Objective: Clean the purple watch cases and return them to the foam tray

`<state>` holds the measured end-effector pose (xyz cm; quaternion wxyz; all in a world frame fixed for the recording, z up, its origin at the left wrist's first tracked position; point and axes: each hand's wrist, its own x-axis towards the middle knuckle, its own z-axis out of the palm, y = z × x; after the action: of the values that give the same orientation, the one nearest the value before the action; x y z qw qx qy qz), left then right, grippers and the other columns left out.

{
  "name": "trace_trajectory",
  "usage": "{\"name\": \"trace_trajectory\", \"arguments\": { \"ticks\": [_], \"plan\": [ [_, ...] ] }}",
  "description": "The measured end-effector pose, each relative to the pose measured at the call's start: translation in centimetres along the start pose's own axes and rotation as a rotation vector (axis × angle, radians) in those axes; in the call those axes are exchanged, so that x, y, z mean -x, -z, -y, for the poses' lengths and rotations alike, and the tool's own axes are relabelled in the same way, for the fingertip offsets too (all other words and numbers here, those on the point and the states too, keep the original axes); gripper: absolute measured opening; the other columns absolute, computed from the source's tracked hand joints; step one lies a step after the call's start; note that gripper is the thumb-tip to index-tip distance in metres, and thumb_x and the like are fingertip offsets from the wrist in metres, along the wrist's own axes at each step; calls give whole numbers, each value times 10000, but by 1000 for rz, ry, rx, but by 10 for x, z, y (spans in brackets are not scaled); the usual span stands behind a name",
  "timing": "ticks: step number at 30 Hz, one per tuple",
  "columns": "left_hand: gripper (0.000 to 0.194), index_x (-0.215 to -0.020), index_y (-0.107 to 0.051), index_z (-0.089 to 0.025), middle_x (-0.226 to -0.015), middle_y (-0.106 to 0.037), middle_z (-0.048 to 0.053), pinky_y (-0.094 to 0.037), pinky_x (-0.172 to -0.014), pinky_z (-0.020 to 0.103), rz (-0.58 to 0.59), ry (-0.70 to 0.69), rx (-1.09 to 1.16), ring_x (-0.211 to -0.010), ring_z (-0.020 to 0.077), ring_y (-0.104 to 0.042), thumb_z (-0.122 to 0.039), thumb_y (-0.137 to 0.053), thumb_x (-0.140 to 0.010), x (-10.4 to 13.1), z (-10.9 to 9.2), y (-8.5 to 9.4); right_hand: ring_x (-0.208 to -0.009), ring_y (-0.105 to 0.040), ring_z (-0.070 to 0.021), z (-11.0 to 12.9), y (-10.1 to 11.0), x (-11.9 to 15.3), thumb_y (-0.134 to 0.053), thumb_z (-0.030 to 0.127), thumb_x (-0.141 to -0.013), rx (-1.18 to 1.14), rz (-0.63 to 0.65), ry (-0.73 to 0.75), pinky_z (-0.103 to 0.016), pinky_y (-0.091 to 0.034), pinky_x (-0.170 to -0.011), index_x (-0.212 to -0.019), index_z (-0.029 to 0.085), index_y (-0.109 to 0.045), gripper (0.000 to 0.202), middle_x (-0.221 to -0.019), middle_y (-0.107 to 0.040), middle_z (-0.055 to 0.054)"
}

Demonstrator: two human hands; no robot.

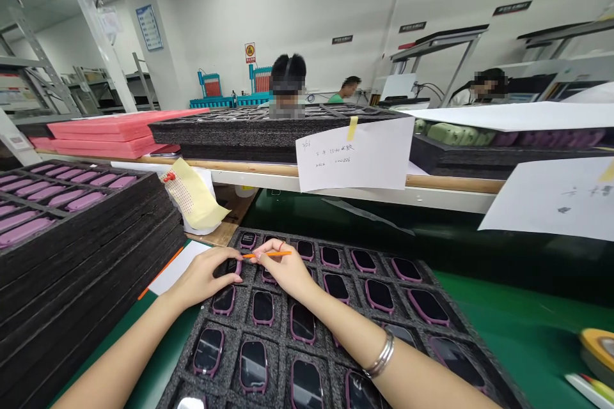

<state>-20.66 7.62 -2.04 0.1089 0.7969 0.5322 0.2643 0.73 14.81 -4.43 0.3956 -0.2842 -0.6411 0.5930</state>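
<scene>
Several stacked foam trays (pixel 110 249) sit far left, then the left hand (pixel 204 276), fingers gripping the edges of a purple-framed watch (pixel 238 267) near the back left of a black tray (pixel 281 332). The right hand (pixel 286 270) has its fingers pinched on an orange stick (pixel 282 254), tip by that watch, and a tape roll (pixel 599 350) sits way over right.

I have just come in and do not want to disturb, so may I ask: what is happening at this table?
A person is working with both hands over a black foam tray. The left hand holds a purple-framed watch case between thumb and fingers; the right hand holds a thin orange tool, its tip close to that case. Other similar cases lie screen up in the tray's compartments. Whether the held one is lifted, I cannot tell.
</scene>
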Motion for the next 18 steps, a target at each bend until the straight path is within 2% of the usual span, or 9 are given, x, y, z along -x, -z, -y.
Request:
{"name": "trace_trajectory", "arguments": {
  "ticks": [4, 18],
  "plan": [
    [414, -1213, -583, -250, -1204, -710, 57, -541, -1003, 407, -40, 79, 63, -1097, 236, -686, -402, -729, -857, 1, 1, -4, -801, -706, -162, 1, -1, 2, -661, 294, -963, 28, 14, -22, -348, -592, -756, -955, 131, -669, 163, -888, -716, -17],
    [351, -1109, -604, -245, -1136, -726, 40, -532, -1033, 439, -63, 137, 145, -1091, 235, -688, -361, -758, -816, -1, 1, -7, -837, -709, -171, 4, -5, 6, -674, 291, -953, 90, -6, 36, -396, -574, -849, -888, 135, -674, 169, -867, -722, -11]
  ]
}}
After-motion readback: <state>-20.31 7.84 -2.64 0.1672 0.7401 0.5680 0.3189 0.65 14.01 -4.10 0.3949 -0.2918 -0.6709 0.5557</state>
